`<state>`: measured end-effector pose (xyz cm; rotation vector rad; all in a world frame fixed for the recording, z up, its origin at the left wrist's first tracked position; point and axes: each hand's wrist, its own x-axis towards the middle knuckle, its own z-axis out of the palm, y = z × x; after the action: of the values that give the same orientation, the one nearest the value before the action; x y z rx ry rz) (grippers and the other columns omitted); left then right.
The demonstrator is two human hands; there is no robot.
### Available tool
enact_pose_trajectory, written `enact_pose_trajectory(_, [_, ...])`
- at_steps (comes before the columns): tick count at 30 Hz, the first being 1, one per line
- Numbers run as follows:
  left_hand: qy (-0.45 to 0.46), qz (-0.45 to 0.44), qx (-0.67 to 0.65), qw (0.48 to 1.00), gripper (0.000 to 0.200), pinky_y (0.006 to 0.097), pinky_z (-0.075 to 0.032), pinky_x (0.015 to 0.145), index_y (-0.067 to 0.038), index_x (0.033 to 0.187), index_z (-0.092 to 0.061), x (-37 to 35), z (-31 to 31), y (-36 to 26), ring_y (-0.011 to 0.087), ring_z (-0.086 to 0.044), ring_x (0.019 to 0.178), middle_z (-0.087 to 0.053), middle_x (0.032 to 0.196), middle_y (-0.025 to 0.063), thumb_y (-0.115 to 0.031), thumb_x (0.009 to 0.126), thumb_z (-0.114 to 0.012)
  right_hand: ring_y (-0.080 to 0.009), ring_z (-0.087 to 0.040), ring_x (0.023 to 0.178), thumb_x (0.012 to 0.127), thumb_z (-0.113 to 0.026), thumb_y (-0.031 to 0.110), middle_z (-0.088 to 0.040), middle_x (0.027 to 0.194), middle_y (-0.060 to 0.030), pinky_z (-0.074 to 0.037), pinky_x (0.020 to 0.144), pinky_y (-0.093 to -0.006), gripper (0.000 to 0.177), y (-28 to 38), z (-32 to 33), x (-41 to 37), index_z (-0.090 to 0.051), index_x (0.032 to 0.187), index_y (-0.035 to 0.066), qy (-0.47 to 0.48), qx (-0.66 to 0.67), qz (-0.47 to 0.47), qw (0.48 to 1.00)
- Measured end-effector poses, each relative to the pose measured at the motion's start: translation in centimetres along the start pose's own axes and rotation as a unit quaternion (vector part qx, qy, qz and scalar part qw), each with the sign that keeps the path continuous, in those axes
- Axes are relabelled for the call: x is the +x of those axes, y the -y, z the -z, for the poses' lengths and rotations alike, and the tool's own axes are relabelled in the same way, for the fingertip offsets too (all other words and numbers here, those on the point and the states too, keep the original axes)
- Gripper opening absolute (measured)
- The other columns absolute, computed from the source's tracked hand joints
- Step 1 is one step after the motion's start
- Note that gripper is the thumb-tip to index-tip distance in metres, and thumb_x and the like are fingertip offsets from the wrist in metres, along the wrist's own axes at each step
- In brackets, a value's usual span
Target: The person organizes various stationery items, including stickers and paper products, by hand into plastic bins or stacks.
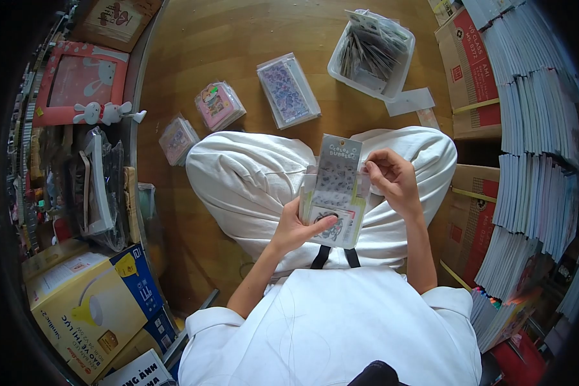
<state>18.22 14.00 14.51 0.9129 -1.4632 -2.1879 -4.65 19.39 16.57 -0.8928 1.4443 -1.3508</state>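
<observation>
Wooden floor (174, 58) spanning upper frame; centre, left hand (294, 228) thumb-clamping sticker pack (338, 170), right hand (394, 180) pinching sleeve (308, 184); tautness likely preventing creases.

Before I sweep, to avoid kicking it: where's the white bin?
In the head view, the white bin is on the floor, upper right, beyond the right knee, left of the boxes.

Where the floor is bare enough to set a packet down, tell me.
Bare floor spreads beyond the packet stacks, left of the white bin. A smaller patch lies between the blue-purple stack, bin and right knee. Crowded: the left edge, by the lamp box, and the right, by cartons and booklets.
</observation>
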Motion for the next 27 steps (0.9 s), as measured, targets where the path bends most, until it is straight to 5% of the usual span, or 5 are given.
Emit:
enact_pose_trajectory(7, [0.018,-0.008,-0.074,0.997,0.044,0.0305,-0.053,0.082,0.003,0.111,-0.057,-0.1,0.4,0.0,0.0158,-0.065,0.092,-0.067,0.102,0.0116,-0.014,0.077,-0.078,-0.0185,-0.054,0.115,0.090,-0.064,0.032,-0.057,0.121,-0.0151,-0.046,0.096,-0.0324,0.053,-0.4,1.0,-0.1,-0.048,0.128,-0.001,0.127,0.228,-0.066,0.963])
enact_pose_trajectory(10, [0.060,0.004,-0.110,0.992,0.047,0.0297,-0.052,0.083,0.003,0.113,-0.057,-0.2,0.3,-0.3,0.0151,-0.064,0.093,-0.066,0.104,0.0107,-0.015,0.076,-0.079,-0.0295,-0.038,0.132,0.073,-0.073,0.056,-0.039,0.141,-0.0213,-0.034,0.109,-0.0431,0.098,-4.7,0.4,-0.2,-0.032,0.143,0.002,0.280,0.362,0.009,0.889])
enact_pose_trajectory(11, [0.077,0.011,-0.116,0.990,0.048,0.0294,-0.051,0.084,0.003,0.113,-0.056,-0.2,0.0,-0.3,0.0149,-0.063,0.094,-0.066,0.104,0.0104,-0.016,0.076,-0.079,-0.0371,-0.030,0.136,0.051,-0.082,0.065,-0.031,0.145,-0.0253,-0.025,0.113,-0.0492,0.129,-5.4,0.3,-1.0,-0.022,0.147,0.003,0.276,0.348,-0.069,0.893])
enact_pose_trajectory(15, [0.101,0.041,-0.109,0.988,0.052,0.0294,-0.049,0.086,0.005,0.115,-0.055,-0.5,-1.0,-0.9,0.0152,-0.061,0.096,-0.064,0.105,0.0100,-0.018,0.076,-0.079,-0.0428,-0.029,0.136,0.046,-0.089,0.052,-0.033,0.142,-0.0304,-0.031,0.109,-0.0528,0.138,-3.2,-4.2,-0.7,-0.010,0.148,0.002,0.322,0.519,-0.001,0.792])
enact_pose_trajectory(27, [0.101,0.079,-0.097,0.987,0.057,0.0300,-0.047,0.089,0.006,0.117,-0.052,-0.4,-1.6,-1.0,0.0163,-0.058,0.101,-0.061,0.109,0.0109,-0.023,0.076,-0.079,-0.0431,-0.043,0.126,0.042,-0.092,0.048,-0.046,0.128,-0.0291,-0.035,0.107,-0.0530,0.141,-4.3,-3.9,-0.3,-0.008,0.148,0.009,0.284,0.515,-0.003,0.809])
